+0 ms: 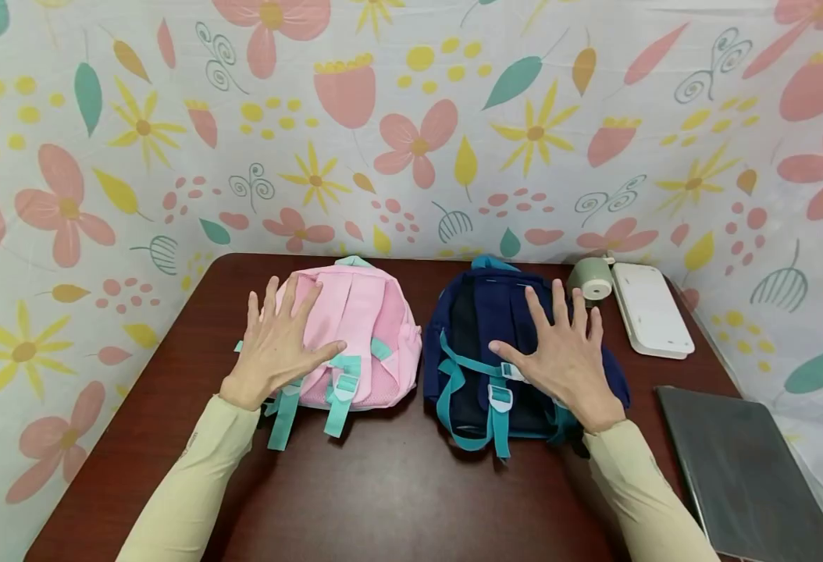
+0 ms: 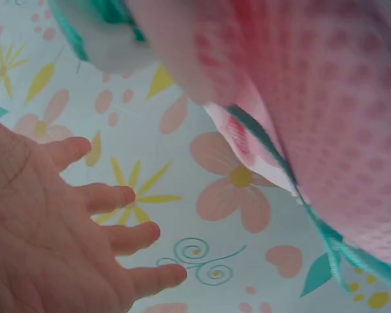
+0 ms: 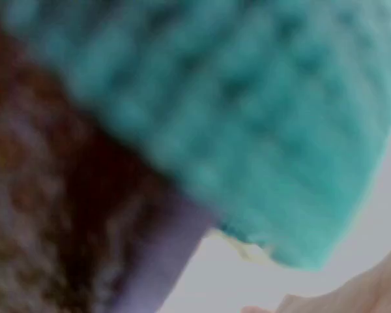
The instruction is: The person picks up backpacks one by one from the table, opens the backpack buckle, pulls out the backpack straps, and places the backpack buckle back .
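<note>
Two small backpacks lie side by side on the table, strap side up. My left hand [image 1: 278,343], fingers spread, hovers over the left part of the pink backpack [image 1: 390,363] with mint straps [image 1: 341,398]. In the left wrist view the palm [image 2: 45,222] faces the camera with fingers apart, and the pink mesh of the backpack [image 2: 339,124] fills the right side. My right hand [image 1: 566,359] is likewise spread over the right part of the navy backpack [image 1: 450,312] with teal straps [image 1: 499,421]. A blurred teal strap [image 3: 267,130] covers much of the right wrist view.
Behind the navy backpack's right side stand a green cylindrical object [image 1: 590,279] and a white flat case [image 1: 650,308]. A dark flat laptop-like slab [image 1: 749,468] lies at the right edge of the brown table [image 1: 383,499]. A flower-print cloth [image 1: 411,78] hangs behind.
</note>
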`<state>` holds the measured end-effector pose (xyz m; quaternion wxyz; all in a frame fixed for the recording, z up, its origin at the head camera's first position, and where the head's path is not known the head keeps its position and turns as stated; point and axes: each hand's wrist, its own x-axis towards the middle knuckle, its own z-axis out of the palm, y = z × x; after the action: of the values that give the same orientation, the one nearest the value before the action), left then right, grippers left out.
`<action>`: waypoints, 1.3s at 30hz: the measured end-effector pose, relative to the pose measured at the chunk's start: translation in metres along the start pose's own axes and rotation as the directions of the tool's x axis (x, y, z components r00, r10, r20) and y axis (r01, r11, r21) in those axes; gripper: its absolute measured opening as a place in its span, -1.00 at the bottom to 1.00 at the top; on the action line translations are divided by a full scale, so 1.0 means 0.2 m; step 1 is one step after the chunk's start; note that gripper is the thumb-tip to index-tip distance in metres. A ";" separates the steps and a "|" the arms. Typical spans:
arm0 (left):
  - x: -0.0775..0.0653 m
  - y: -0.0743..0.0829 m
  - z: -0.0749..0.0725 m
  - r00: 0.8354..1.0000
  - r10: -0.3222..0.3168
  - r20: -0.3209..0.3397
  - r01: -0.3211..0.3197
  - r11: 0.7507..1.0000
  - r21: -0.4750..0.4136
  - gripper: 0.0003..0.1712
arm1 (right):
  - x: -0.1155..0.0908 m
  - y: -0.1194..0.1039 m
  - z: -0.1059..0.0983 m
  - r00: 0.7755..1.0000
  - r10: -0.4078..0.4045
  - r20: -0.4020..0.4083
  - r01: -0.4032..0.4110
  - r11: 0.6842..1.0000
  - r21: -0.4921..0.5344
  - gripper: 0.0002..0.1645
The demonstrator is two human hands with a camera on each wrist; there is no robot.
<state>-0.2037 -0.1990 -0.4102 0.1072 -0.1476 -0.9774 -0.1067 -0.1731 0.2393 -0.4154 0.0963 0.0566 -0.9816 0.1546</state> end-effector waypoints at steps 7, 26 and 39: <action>0.00 0.16 -0.03 0.996 0.052 -0.074 -0.050 0.999 0.020 0.18 | -0.03 0.00 -0.06 0.999 -0.042 -0.025 0.042 0.999 0.022 0.22; 0.14 0.88 0.06 0.913 0.383 -0.144 -0.409 0.859 -0.309 -0.37 | -0.13 0.07 0.00 0.973 -0.170 0.158 0.142 0.975 0.171 -0.62; 0.24 1.12 0.26 0.853 0.459 0.250 -0.416 0.885 -0.208 -0.42 | -0.15 0.09 0.03 0.972 -0.212 0.102 0.188 0.960 0.206 -0.74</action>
<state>-0.1887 0.0359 -0.4091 -0.0280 -0.3880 -0.9123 -0.1281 -0.1467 0.2575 -0.4334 0.0445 0.1743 -0.9551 0.2354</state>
